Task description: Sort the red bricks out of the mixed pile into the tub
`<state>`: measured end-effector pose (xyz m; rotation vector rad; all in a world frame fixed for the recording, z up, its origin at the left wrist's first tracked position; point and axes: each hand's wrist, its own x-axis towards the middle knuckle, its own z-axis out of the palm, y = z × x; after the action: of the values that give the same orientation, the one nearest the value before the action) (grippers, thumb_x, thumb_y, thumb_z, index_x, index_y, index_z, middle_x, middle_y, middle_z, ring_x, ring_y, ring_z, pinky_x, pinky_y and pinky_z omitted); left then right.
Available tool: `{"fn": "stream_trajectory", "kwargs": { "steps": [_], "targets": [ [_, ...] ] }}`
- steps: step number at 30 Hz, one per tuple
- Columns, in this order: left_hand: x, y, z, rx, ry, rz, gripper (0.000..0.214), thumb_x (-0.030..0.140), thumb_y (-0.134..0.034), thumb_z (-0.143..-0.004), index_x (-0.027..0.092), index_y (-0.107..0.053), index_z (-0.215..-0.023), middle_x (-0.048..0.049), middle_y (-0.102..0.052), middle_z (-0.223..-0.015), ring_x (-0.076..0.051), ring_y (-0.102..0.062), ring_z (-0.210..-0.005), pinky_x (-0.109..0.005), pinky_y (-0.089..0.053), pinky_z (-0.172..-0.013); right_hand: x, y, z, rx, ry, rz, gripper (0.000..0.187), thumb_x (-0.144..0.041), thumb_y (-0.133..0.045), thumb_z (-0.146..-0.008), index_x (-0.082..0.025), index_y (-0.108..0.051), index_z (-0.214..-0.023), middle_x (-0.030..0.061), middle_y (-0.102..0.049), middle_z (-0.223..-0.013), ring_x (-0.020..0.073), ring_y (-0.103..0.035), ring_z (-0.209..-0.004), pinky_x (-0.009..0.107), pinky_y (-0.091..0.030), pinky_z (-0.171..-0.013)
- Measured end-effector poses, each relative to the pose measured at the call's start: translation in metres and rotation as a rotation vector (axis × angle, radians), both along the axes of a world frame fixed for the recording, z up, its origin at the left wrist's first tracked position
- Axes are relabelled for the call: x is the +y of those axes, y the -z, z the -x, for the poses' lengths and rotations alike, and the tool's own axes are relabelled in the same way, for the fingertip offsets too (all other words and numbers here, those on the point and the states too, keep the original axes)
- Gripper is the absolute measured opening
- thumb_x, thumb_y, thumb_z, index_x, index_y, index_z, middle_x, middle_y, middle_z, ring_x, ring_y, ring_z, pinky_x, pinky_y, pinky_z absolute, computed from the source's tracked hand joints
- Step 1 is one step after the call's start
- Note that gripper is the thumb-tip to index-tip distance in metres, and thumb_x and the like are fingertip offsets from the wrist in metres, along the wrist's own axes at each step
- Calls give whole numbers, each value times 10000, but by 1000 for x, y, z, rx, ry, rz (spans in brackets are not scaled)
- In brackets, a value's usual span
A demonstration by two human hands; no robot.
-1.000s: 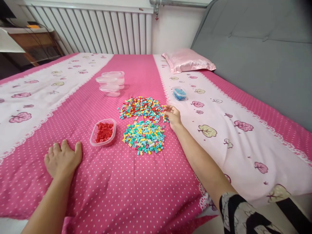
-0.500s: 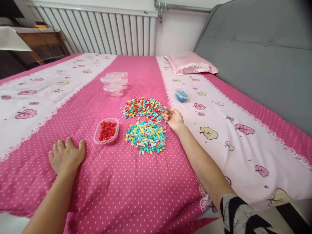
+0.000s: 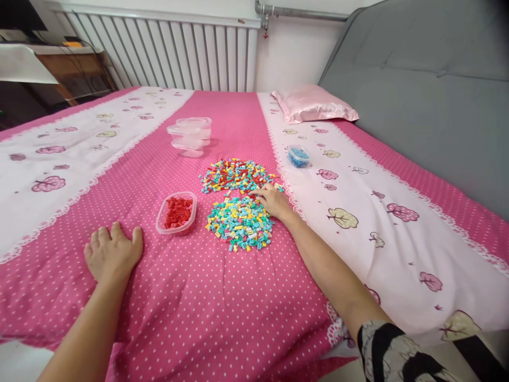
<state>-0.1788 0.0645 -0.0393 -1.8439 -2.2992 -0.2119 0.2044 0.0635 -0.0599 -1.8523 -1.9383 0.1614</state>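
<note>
Two heaps of small plastic pieces lie on the pink dotted bedspread [image 3: 207, 297]: a far heap [image 3: 234, 175] with red, yellow, teal and blue mixed, and a near heap [image 3: 239, 223] of teal, yellow and blue. My right hand [image 3: 270, 201] rests palm down between the heaps at their right edge, fingers curled onto the pieces. A clear tub of red pieces [image 3: 177, 212] sits left of the near heap. My left hand [image 3: 112, 253] lies flat on the bedspread, fingers apart, a little left of that tub.
A small clear tub of blue pieces [image 3: 298, 156] stands on the pale strip to the right. Stacked empty clear tubs [image 3: 190, 136] sit further back. A pink pillow [image 3: 314, 103] lies by the grey headboard [image 3: 417, 90]. A radiator [image 3: 170, 53] lines the far wall.
My right hand has turned palm down and slid left from the far heap's right edge into the gap between the heaps. The left hand stays flat.
</note>
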Motion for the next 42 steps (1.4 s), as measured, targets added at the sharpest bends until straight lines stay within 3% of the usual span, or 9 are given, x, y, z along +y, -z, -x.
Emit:
{"fn": "stream_trajectory", "kwargs": {
  "steps": [13, 23, 30, 38, 42],
  "targets": [
    [2, 5, 3, 20, -9, -19, 721, 540, -165, -836, 35, -396, -1295, -234, -417, -1290, -341, -345, -1219, -450, -262, -991, 1, -1, -1, -50, -4, 21, 254, -271, -475, -859, -316, -627, -1058, 26, -539, -973, 170, -537, -887, 253, -393, -682],
    [3, 6, 5, 25, -11, -26, 719, 546, -169, -832, 42, -412, -1283, -234, -421, -1288, -342, -356, -1213, -454, -271, -984, 1, -1, 0, -85, -14, 86, 306, -302, -448, -873, -283, -588, -1144, 48, -539, -1054, 186, -543, -905, 267, -408, -676],
    [3, 5, 4, 33, -10, -23, 712, 539, -171, -831, 41, -414, -1278, -231, -431, -1277, -338, -363, -1204, -453, -281, -976, 3, 0, 0, -36, -1, 42, 224, -280, -509, -838, -235, -628, -1023, 52, -562, -992, 188, -543, -907, 273, -409, -705],
    [3, 6, 5, 38, -11, -27, 722, 546, -168, -830, 37, -413, -1279, -232, -432, -1275, -338, -363, -1205, -450, -279, -979, 9, 7, -5, 183, -34, -54, 68, -196, -603, -730, -190, -614, -797, 8, -573, -759, 151, -535, -750, 268, -398, -681],
    [2, 4, 3, 35, -15, -19, 720, 545, -159, -831, 41, -409, -1280, -231, -428, -1279, -338, -359, -1207, -449, -278, -981, 13, 9, -8, 569, -12, -31, 103, -229, -644, -679, -169, -599, -749, -31, -542, -649, 106, -494, -617, 238, -384, -607]
  ]
}}
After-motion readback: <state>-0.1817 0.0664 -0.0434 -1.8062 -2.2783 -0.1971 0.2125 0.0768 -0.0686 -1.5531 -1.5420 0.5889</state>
